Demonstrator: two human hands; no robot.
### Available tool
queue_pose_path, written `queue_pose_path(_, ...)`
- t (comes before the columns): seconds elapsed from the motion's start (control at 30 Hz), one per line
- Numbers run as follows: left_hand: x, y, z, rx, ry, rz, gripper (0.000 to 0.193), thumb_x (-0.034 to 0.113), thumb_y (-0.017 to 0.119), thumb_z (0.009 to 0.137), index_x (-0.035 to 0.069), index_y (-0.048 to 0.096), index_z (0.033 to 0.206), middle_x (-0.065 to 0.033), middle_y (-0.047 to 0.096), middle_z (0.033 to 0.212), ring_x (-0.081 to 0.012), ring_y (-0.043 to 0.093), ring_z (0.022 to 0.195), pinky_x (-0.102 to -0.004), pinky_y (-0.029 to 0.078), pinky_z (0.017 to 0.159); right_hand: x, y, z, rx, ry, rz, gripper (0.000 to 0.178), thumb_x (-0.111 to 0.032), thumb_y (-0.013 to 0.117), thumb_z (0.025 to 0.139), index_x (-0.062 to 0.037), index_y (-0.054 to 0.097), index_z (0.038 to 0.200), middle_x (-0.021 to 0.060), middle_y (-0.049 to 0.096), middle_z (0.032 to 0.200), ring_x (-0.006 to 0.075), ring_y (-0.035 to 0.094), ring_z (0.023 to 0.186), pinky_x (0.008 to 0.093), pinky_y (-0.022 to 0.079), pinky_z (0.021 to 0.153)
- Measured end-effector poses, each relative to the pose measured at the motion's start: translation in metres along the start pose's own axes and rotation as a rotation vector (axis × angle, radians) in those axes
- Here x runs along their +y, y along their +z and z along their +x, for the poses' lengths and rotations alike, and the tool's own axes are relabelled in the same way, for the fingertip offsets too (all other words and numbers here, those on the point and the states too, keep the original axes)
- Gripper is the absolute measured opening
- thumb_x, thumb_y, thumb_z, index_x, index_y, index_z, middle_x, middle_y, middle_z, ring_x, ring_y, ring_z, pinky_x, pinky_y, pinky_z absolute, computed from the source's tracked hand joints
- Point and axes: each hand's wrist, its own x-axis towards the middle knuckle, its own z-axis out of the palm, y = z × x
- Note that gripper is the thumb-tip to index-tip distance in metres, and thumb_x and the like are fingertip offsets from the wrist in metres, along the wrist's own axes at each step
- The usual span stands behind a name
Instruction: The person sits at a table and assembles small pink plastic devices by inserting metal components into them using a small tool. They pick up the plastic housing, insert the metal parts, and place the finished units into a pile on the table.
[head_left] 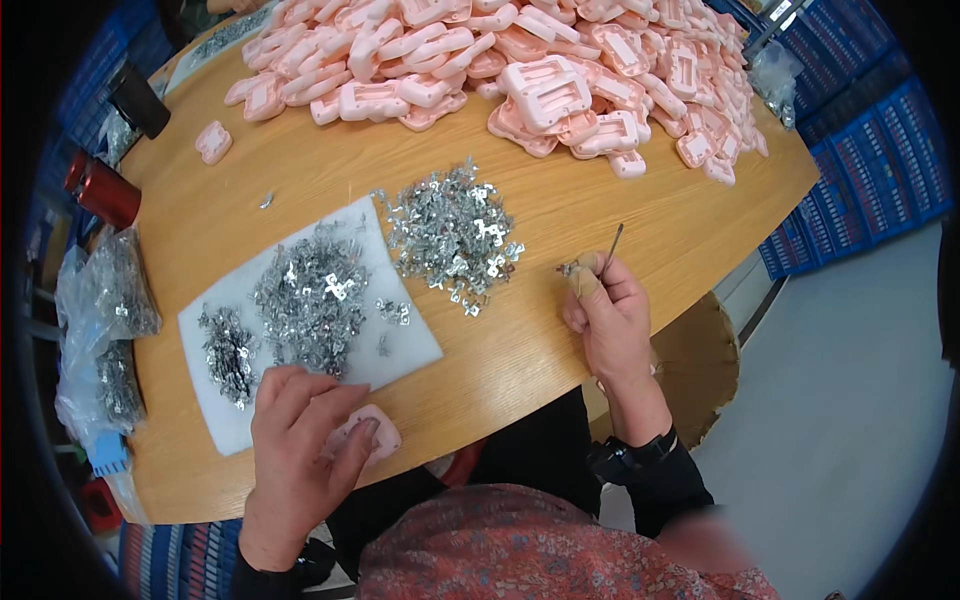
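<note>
At the table's near edge lies a pink plastic shell [385, 437], partly covered by my left hand [305, 440]. The left thumb rests on the shell and the fingers curl over its far side. My right hand [612, 310] is raised over the right part of the table, pinching a thin dark rod-like tool [615, 240] that points up and away. Small metal bits [567, 268] show at the right fingertips, and a pale covering wraps the thumb tip. Small silvery metal clips [315, 300] are heaped on a white sheet [415, 345] just beyond my left hand.
Another clip heap [455, 235] sits on the wooden table [540, 340]. Many pink shells [550, 95] are piled at the back. Along the left stand a red canister [105, 190], a black cup [140, 100] and plastic bags [105, 300]. A cardboard box [705, 370] is below the right edge.
</note>
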Motion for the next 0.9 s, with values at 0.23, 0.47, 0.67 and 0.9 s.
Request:
queue_pose_path(0.23,0.008,0.035,0.091,-0.223,0.340,0.144,0.042,0.003,0.070,0.073,0.007,0.065,0.114,-0.0099,0.060,0.117,-0.0329,0.055,0.112,-0.0426,0.046,0.093,0.005,-0.009,-0.003,0.017,-0.045,-0.010,0.015,-0.015,0.066,0.098,-0.0030,0.060,0.106,-0.0055,0.058,0.084,0.0009,0.046,0.066,0.0175,0.037,0.058)
queue_pose_path(0.47,-0.001,0.053,0.117,-0.323,0.436,0.237,0.045,0.006,0.069,0.075,0.009,0.065,0.120,-0.0120,0.056,0.131,-0.0326,0.050,0.124,-0.0443,0.043,0.099,0.001,-0.004,-0.002,0.030,-0.002,-0.009,0.013,-0.011,0.065,0.097,-0.0033,0.060,0.106,-0.0054,0.059,0.085,0.0006,0.048,0.067,0.0175,0.038,0.059)
queue_pose_path(0.67,-0.044,0.000,0.110,-0.185,0.247,0.156,0.032,0.001,0.070,0.076,0.008,0.068,0.108,-0.0107,0.063,0.110,-0.0312,0.059,0.105,-0.0406,0.049,0.087,0.006,-0.008,-0.005,0.056,-0.061,0.034,0.008,-0.006,0.059,0.098,-0.0036,0.058,0.106,-0.0008,0.055,0.074,0.0051,0.046,0.060,0.0215,0.038,0.054)
queue_pose_path(0.9,-0.075,-0.037,0.056,-0.036,-0.117,0.106,0.016,0.003,0.073,0.081,0.009,0.071,0.095,-0.0076,0.067,0.085,-0.0267,0.061,0.081,-0.0363,0.048,0.070,0.005,-0.003,-0.006,0.109,-0.067,0.010,0.006,-0.008,0.059,0.099,-0.0050,0.056,0.103,-0.0011,0.050,0.068,0.0063,0.041,0.055,0.0231,0.034,0.051)
